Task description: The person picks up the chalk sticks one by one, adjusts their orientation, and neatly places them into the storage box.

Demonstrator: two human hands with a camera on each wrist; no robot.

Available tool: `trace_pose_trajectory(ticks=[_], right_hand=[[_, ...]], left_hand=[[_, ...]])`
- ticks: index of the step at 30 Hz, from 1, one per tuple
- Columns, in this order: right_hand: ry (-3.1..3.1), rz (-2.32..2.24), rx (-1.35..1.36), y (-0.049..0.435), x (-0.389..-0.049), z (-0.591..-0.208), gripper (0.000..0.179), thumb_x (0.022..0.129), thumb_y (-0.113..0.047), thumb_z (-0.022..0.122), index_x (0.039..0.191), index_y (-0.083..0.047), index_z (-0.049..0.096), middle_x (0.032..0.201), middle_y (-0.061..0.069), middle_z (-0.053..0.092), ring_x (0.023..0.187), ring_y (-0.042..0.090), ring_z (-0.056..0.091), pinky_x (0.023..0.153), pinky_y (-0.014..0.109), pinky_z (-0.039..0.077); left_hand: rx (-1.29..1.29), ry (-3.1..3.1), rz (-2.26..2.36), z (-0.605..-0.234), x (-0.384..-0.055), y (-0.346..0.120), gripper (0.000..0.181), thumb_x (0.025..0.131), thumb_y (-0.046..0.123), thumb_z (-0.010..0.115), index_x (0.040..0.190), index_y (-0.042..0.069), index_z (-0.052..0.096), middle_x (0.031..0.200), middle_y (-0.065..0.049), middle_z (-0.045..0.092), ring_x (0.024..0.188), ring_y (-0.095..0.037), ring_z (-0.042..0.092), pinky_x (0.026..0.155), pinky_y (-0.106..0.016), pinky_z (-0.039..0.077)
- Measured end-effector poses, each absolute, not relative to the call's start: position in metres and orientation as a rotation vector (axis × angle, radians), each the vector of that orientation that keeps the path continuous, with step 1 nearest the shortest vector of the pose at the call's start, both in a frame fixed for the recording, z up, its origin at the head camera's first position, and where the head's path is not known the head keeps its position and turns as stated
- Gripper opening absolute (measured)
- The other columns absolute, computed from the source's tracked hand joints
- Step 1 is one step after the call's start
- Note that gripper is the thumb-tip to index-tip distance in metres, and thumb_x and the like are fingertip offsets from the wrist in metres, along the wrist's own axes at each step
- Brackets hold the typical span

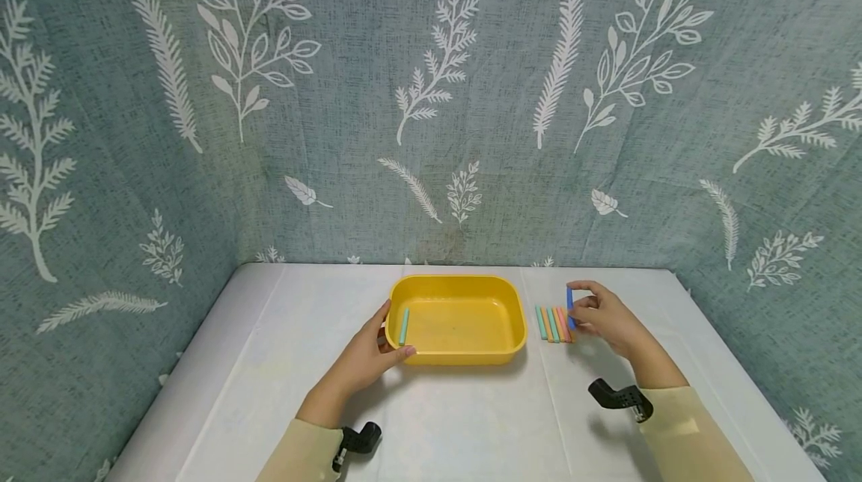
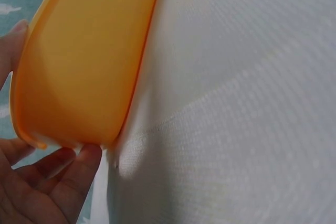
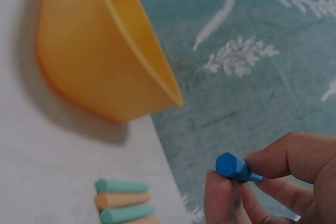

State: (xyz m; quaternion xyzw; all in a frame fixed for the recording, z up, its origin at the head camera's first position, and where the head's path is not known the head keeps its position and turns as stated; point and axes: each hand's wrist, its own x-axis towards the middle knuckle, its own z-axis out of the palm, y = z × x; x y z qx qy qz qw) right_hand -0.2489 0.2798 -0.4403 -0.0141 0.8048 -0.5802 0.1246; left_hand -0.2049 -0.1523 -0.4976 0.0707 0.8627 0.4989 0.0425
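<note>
A yellow plastic tray stands on the table, with one pale green chalk stick inside near its left end. My left hand grips that end, thumb over the front rim and fingers against the outer side wall. To the right of the tray, my right hand pinches a blue six-sided stick between thumb and fingertips, raised close over a row of pastel chalks. Those green, orange and pink chalk sticks lie side by side; the hand and blue stick overlap the row's right end in the head view.
A white cloth covers the table. Patterned blue-green fabric rises behind the table and on both sides. A black wrist camera sits on the right wrist, another black camera on the left.
</note>
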Motion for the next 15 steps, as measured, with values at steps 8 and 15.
trace_pose_trajectory(ticks=[8,15], right_hand=[[2.272,-1.785,-0.087,0.267,-0.243,-0.424,0.064,0.098,-0.004,0.058,0.153,-0.001,0.027,0.104,0.01,0.055,0.089,0.019,0.061,0.086,0.039,0.058],[2.159,-1.905,-0.163,0.254,-0.24,-0.416,0.065,0.099,-0.005,0.06,0.153,0.0,0.025,0.104,0.009,0.059,0.086,0.02,0.064,0.085,0.036,0.059]], left_hand=[[0.222,2.642,1.52,-0.496,-0.204,-0.151,0.105,0.085,0.037,0.082,0.162,0.014,0.015,0.162,-0.015,0.027,0.133,-0.033,0.05,0.101,-0.041,0.051],[0.208,2.643,1.508,-0.495,-0.204,-0.151,0.105,0.085,0.036,0.082,0.162,0.015,0.014,0.163,-0.013,0.026,0.134,-0.033,0.049,0.101,-0.04,0.051]])
